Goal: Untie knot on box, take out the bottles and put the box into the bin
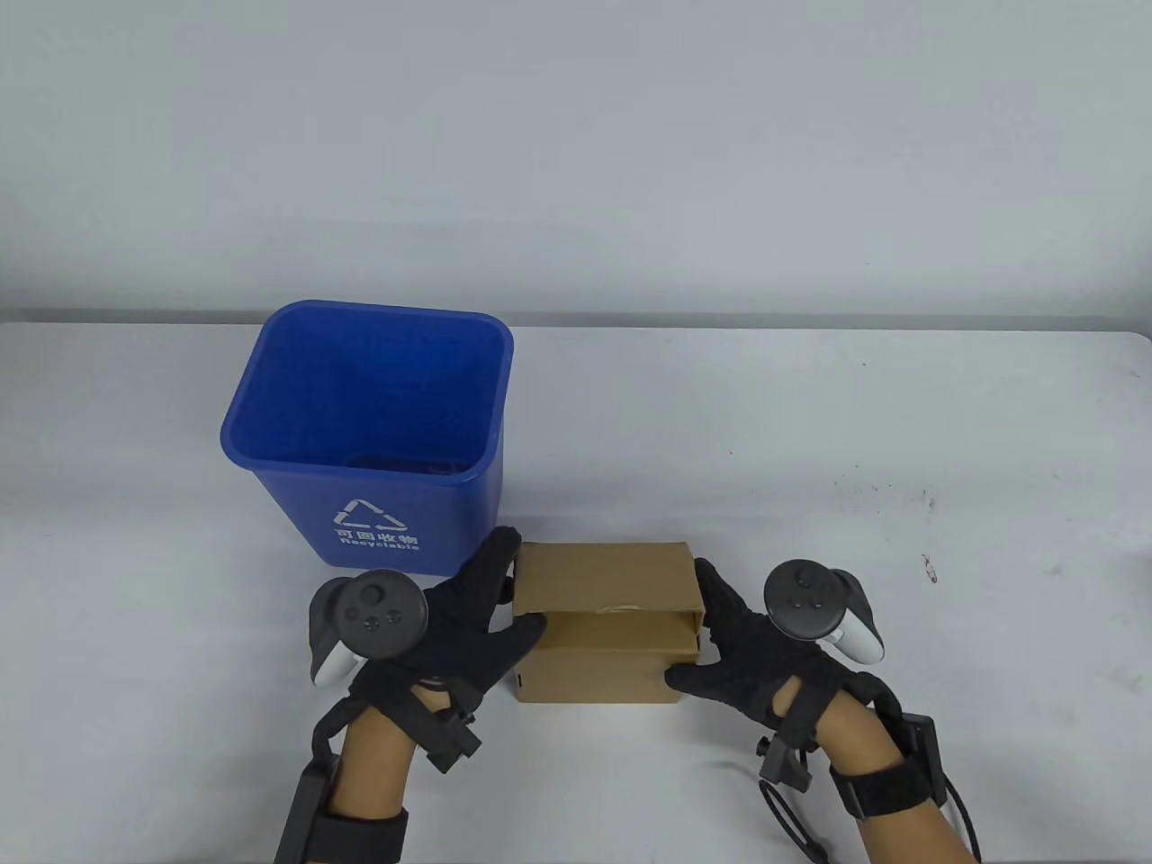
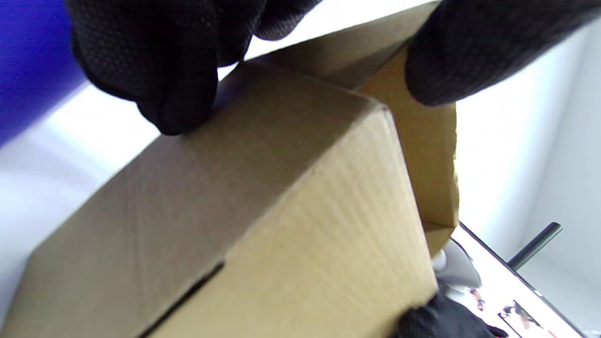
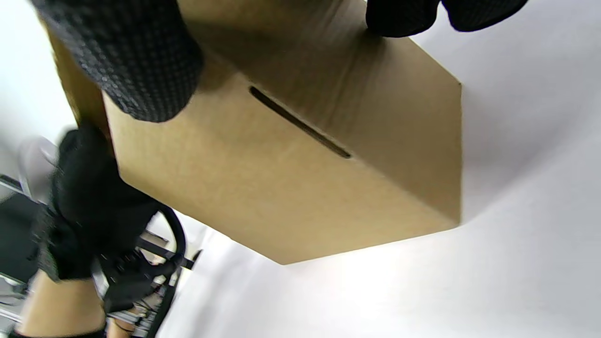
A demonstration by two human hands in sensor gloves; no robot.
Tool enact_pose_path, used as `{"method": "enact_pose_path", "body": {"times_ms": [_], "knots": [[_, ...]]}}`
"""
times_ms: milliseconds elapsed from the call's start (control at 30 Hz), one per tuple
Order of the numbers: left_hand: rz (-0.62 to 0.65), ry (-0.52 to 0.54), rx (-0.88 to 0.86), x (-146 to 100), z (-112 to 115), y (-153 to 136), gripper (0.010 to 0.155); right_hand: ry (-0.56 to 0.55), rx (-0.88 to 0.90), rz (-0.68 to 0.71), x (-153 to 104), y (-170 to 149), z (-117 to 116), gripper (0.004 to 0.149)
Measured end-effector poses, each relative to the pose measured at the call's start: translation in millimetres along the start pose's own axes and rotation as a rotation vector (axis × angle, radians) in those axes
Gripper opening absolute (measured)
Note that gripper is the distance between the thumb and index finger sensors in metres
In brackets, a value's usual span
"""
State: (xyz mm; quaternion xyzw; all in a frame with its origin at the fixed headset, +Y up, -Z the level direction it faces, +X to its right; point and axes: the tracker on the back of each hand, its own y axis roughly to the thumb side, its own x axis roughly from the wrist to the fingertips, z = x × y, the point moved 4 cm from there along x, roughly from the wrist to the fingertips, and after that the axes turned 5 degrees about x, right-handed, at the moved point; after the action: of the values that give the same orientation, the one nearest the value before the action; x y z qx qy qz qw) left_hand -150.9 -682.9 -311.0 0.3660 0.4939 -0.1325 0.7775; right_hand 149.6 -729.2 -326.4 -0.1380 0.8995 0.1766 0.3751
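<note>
Both gloved hands, left hand [image 1: 468,621] and right hand [image 1: 747,652], gripping ends of brown cardboard box [image 1: 598,630], just before blue plastic recycling bin [image 1: 369,432]. Box interior hidden; bottles, knot not discernible.

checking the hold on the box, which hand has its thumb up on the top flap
The left hand: its thumb lies across the cardboard box's top flap. The right hand's thumb sits lower, on the front face.

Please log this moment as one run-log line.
left hand: grips brown cardboard box | right hand: grips box | box: lifted, beside blue plastic recycling bin | bottles, knot: not visible
</note>
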Motion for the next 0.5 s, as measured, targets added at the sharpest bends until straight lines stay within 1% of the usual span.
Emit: {"method": "enact_pose_path", "body": {"times_ms": [100, 200, 400, 500], "knots": [[-0.068, -0.135, -0.084, -4.8, 13.0, -20.1, 0.105, 0.024, 0.1, 0.018, -3.5, -1.2, 3.1, 0.105], [-0.063, -0.171, -0.218, -6.4, 18.8, -29.4, 0.104, 0.034, 0.169, 0.029, -4.0, -3.4, 2.0, 0.104], [-0.07, -0.215, -0.274, -4.1, 30.4, -36.4, 0.107, -0.001, 0.262, 0.044, -2.6, -4.6, 0.1, 0.104], [-0.06, -0.226, -0.297, -3.8, 34.5, -35.1, 0.107, -0.001, 0.265, 0.039, -2.7, -4.5, -0.7, 0.105]]}}
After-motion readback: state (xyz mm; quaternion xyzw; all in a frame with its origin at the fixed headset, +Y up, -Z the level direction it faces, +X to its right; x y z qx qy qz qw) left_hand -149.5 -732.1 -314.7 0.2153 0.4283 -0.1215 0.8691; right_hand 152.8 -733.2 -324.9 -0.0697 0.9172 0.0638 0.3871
